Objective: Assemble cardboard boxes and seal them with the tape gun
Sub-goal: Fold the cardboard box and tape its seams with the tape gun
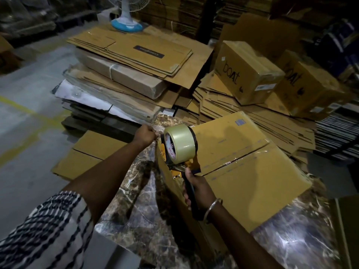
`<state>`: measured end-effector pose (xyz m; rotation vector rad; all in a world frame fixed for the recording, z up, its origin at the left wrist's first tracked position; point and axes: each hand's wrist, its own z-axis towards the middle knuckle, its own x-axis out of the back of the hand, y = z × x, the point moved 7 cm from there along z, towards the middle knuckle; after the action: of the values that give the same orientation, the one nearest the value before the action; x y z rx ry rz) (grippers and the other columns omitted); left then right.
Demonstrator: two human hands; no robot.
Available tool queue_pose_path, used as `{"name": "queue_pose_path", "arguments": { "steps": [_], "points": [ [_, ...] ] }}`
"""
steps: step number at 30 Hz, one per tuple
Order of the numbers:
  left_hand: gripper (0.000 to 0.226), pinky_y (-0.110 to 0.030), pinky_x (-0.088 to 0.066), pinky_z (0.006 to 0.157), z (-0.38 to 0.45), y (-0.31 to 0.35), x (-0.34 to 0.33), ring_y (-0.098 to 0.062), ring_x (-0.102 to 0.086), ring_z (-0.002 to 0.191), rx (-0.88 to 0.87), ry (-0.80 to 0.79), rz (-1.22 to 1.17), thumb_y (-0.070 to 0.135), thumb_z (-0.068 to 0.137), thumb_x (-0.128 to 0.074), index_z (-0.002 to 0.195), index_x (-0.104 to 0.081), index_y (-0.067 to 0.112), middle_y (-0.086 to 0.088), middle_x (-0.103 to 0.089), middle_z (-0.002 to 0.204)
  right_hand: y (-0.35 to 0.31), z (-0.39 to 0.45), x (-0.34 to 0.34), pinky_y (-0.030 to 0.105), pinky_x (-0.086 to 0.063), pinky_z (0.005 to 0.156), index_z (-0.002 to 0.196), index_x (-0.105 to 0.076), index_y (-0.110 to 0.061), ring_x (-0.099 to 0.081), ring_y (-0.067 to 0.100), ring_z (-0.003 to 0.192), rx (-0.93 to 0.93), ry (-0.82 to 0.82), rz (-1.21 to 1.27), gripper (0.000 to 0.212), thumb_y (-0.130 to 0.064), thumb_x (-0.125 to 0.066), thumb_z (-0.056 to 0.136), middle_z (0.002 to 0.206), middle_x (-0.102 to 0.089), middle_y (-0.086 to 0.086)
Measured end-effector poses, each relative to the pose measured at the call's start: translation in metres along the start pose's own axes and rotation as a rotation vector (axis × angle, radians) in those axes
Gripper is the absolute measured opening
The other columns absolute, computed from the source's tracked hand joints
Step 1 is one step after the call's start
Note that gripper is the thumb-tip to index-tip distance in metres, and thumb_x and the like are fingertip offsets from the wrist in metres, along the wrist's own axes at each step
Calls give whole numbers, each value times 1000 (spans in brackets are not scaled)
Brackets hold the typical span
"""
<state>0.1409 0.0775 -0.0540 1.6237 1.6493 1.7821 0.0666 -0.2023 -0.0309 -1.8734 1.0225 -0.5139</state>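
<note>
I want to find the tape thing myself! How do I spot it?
Look at the big cardboard box on the marble table. At its near left corner, the right hand grips the tape gun. It is the only yellow tool, with a fat clear tape roll.

"boat" in black lowercase lettering on the side of the assembled carton, far right. Same "boat" wording on the neighbouring carton, further right. White barcode sticker on the first carton, print too small to read. Dark label on the flattened carton, far centre, wording illegible. Red print on the tape roll core, unreadable.
</note>
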Motion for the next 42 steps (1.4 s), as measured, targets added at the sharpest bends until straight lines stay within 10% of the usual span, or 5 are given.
{"name": "queue_pose_path", "arguments": {
  "steps": [14,19,22,29,42],
  "points": [
    [16,-35,-49,87,9,-17,-37,-30,-63,103,13,-12,-433,4,95,-59,106,-70,-1,-17,-69,109,1,14,6,22,-28,42,54,-50,-13,-34,18,37,18,78,-52,73,-85,-56,63,50,-43,9],
    [38,-43,-48,95,34,-45,-87,-32,-64,97,98,-58,-564,38,102,-45,99,-64,6,-19,-66,103,1,20,12,23,-29,43,56,-52,-6,-36,19,37,42,100,-48,82,-87,-58,65,50,-42,12],
    [89,-54,-40,111,60,-68,-123,-36,-52,130,190,-182,-512,77,79,-33,138,-50,12,-18,-52,143,-2,25,18,25,-30,44,68,-56,2,-37,19,38,59,130,-34,86,-83,-58,68,52,-43,11],
    [34,-30,-35,61,2,22,-62,-22,-56,79,-273,315,-168,34,106,-43,90,-60,9,-5,-61,87,-3,29,29,25,-28,43,80,-61,-1,-35,18,37,36,150,9,76,-76,-56,78,52,-43,11],
    [52,-32,-44,58,6,7,-64,-30,-67,78,-333,154,47,57,91,-35,103,-74,25,-9,-74,86,-17,17,24,24,-27,43,72,-61,-11,-36,16,40,-4,131,10,53,-58,-52,95,53,-43,4]
  ]
}}
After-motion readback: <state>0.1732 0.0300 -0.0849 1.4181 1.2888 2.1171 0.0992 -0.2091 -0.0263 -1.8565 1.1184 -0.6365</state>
